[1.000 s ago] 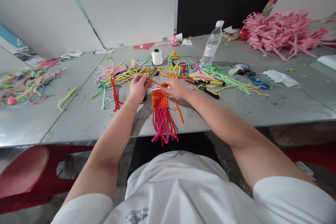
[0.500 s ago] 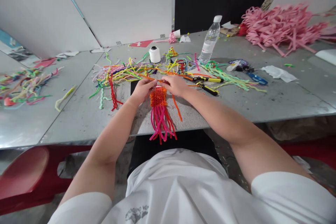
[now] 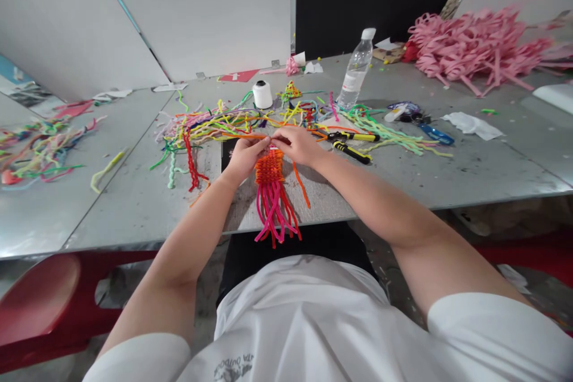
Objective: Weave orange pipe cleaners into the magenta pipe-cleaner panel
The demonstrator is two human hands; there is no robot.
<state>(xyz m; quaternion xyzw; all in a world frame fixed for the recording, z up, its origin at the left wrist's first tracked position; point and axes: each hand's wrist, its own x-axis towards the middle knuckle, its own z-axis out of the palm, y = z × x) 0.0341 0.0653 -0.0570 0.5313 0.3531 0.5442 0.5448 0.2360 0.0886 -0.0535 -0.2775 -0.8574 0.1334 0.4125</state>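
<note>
A small orange-red woven piece of pipe cleaners (image 3: 269,168) lies near the table's front edge. Its loose pink and red ends (image 3: 272,209) hang over that edge. My left hand (image 3: 246,157) pinches the top left of the weave, thumb and finger together. From the right, my right hand (image 3: 296,144) is closed at the top edge, its fingertips meeting the left ones around an orange pipe cleaner (image 3: 244,135). The exact grip is hidden by the fingers. Another orange end (image 3: 301,186) trails to the right of the weave. Partly under my left hand is a black flat thing (image 3: 227,155).
Behind my hands spreads a heap of coloured pipe cleaners (image 3: 201,125). Yellow-black pliers (image 3: 353,148) lie right of my right hand. A white thread spool (image 3: 262,95) and a water bottle (image 3: 357,68) stand farther back. Pink loops (image 3: 478,48) are piled at the back right.
My fingertips have come closer together over the weave's top edge. The orange pipe cleaner has shifted left, and an orange end now shows beside my left forearm. The woven piece stays nearly in place.
</note>
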